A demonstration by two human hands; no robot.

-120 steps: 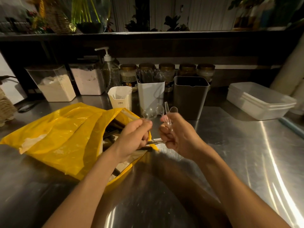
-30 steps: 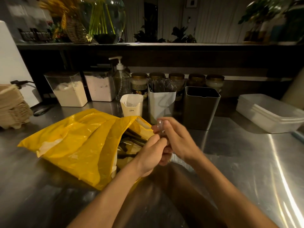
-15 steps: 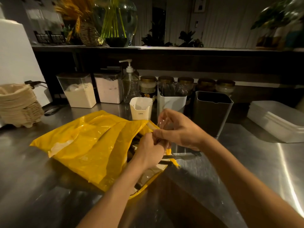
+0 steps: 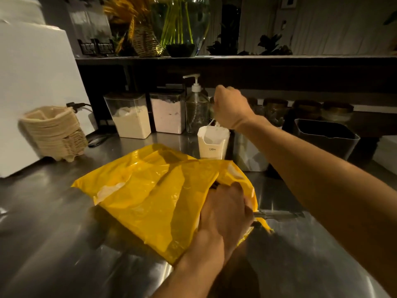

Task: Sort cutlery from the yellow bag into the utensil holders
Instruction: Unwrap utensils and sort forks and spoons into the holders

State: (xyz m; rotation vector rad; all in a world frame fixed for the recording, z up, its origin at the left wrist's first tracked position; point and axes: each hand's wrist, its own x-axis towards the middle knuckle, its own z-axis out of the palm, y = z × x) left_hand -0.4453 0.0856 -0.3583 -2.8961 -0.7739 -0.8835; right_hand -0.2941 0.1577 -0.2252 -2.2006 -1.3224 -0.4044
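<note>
A crumpled yellow bag (image 4: 150, 194) lies on the steel counter, its mouth facing right. My left hand (image 4: 225, 209) is at the bag's mouth, fingers curled down into the opening; what they hold is hidden. My right hand (image 4: 231, 108) hovers above the small white holder (image 4: 211, 145) and grips clear plastic cutlery (image 4: 211, 123) whose lower ends dip into it. A taller white holder (image 4: 247, 153) is mostly hidden behind my right forearm. The dark grey holder (image 4: 326, 138) stands to the right. A dark handle (image 4: 277, 215) sticks out of the bag's mouth.
Behind the holders stand two clear canisters of powder (image 4: 131, 117), a pump bottle (image 4: 196, 108) and several lidded jars (image 4: 305, 108). A stack of pulp trays (image 4: 53, 130) sits at the left. A white tub's edge (image 4: 386, 151) shows at the far right.
My right hand has left my left hand and reached forward over the small white holder with the clear cutlery. My left hand dropped back to the bag's mouth. The camera swung left.
</note>
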